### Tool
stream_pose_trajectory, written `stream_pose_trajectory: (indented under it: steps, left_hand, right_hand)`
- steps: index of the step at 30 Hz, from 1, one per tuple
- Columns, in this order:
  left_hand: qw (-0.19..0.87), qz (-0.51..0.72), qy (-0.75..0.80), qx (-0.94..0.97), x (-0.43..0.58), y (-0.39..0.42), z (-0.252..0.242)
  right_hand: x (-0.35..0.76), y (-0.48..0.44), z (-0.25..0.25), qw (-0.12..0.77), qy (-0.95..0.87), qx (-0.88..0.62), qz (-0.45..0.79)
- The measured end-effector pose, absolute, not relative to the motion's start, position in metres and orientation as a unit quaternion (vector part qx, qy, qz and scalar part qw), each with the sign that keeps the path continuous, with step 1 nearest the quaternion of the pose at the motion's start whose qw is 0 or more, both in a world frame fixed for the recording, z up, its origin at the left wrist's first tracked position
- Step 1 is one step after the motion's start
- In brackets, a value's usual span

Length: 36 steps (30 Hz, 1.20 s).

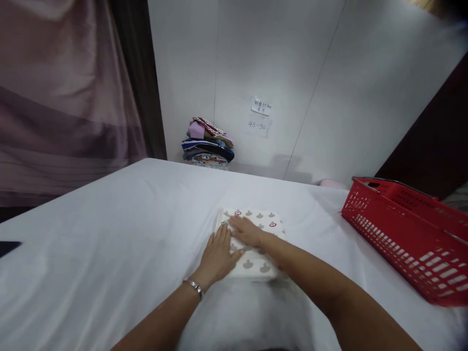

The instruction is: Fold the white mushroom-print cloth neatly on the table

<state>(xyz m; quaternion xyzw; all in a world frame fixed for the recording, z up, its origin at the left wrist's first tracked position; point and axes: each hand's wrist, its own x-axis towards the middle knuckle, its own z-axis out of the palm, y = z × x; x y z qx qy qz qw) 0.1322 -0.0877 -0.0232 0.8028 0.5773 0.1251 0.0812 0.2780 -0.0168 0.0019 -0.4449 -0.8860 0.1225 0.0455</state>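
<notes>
A folded white cloth (pixel 265 268) with grey, red and green printed figures lies on the white-covered table in front of me. My left hand (pixel 218 254) rests flat on its left edge, fingers stretched away from me and thumb out to the right; a silver bracelet is on that wrist. Laid across the cloth's upper left part is my right hand (pixel 245 231), palm down, fingers pointing left and slightly blurred. Its fingertips are just above and right of my left fingertips. Neither hand grips anything.
A red plastic basket (pixel 409 234) stands on the right side of the table (pixel 109 239). Behind the far edge is a stack of folded clothes (pixel 208 144) against the wall. A dark flat object (pixel 9 247) shows at the left edge. A pink curtain (pixel 62 97) hangs at the left.
</notes>
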Motion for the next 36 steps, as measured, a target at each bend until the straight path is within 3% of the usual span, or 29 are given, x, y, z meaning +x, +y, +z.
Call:
stream_pose_trajectory:
  steps: [4, 10, 14, 23, 30, 36]
  left_hand:
    - [0.07, 0.12, 0.587, 0.798, 0.127, -0.088, -0.035]
    - [0.068, 0.09, 0.607, 0.786, 0.14, -0.085, -0.011]
    - [0.013, 0.144, 0.572, 0.807, 0.164, -0.055, 0.008]
    - [0.014, 0.152, 0.601, 0.785, 0.161, -0.009, -0.032]
    - [0.011, 0.151, 0.595, 0.789, 0.164, -0.012, -0.034]
    - [0.017, 0.146, 0.602, 0.784, 0.163, -0.011, -0.033]
  right_hand:
    - [0.299, -0.011, 0.012, 0.086, -0.858, -0.5, 0.085]
    - [0.303, -0.014, -0.015, 0.04, -0.864, -0.5, 0.037]
    - [0.301, -0.016, -0.02, 0.024, -0.871, -0.49, 0.022]
    - [0.32, -0.013, -0.004, 0.048, -0.851, -0.516, 0.089]
    - [0.361, -0.018, -0.019, 0.083, -0.799, -0.593, 0.051]
    - [0.365, -0.025, -0.02, 0.123, -0.766, -0.623, 0.104]
